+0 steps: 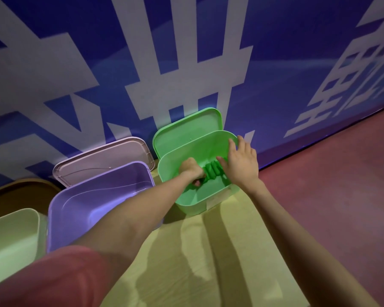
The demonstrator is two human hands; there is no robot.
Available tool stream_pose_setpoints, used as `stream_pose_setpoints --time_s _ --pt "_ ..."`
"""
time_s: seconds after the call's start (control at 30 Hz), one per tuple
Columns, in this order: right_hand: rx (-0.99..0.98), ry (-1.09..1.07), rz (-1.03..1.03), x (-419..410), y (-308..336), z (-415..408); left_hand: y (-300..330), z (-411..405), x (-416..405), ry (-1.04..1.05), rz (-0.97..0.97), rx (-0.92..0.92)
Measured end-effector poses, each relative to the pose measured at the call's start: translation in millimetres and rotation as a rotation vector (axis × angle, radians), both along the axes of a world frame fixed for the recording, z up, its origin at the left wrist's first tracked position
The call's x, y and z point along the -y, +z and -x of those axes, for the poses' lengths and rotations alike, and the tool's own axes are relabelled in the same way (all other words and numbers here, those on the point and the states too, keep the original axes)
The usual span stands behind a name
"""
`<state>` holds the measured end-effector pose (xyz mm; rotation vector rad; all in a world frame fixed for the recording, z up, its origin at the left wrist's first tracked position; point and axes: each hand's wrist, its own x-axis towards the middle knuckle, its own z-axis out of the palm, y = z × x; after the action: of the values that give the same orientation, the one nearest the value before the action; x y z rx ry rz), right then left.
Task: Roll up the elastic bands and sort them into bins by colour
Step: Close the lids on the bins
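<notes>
Inside the green bin, at the table's far edge against the blue wall, both hands are meeting over a rolled green band. The left hand is curling its fingers around the roll's near end, gripping it low in the bin. The right hand is reaching in from the other side with fingers straight and slightly spread, fingertips touching the far end of the roll and the bin's inner wall. Behind the bin, its green lid is leaning upright against the wall. Just left, a purple bin is sitting open with its pinkish lid propped behind it. At the far left, a pale green bin is showing partly. A red sleeve is covering the left upper arm.
</notes>
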<state>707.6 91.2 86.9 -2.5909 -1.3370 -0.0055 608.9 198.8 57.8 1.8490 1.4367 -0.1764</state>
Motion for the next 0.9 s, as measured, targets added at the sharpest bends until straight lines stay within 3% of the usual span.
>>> stream_pose_setpoints --time_s 0.33,0.43,0.53,0.63,0.73,0.9 --pt "-0.075 0.004 0.087 -6 7 0 37 11 -9 -0.24 -0.094 -0.103" --pt "-0.118 -0.001 0.07 -17 20 -4 63 22 -15 -0.319 -0.065 0.017" --pt "-0.166 0.023 0.008 -32 33 -8 90 42 -22 -0.217 0.091 0.305" --pt "-0.296 0.016 -0.057 -53 43 -14 105 68 -34 -0.035 -0.046 0.523" --pt "-0.47 -0.038 -0.127 -75 48 -22 106 89 -50 0.161 -0.353 0.435" --pt "-0.571 -0.121 -0.197 -104 55 -34 104 96 -62 0.24 -0.314 0.348"
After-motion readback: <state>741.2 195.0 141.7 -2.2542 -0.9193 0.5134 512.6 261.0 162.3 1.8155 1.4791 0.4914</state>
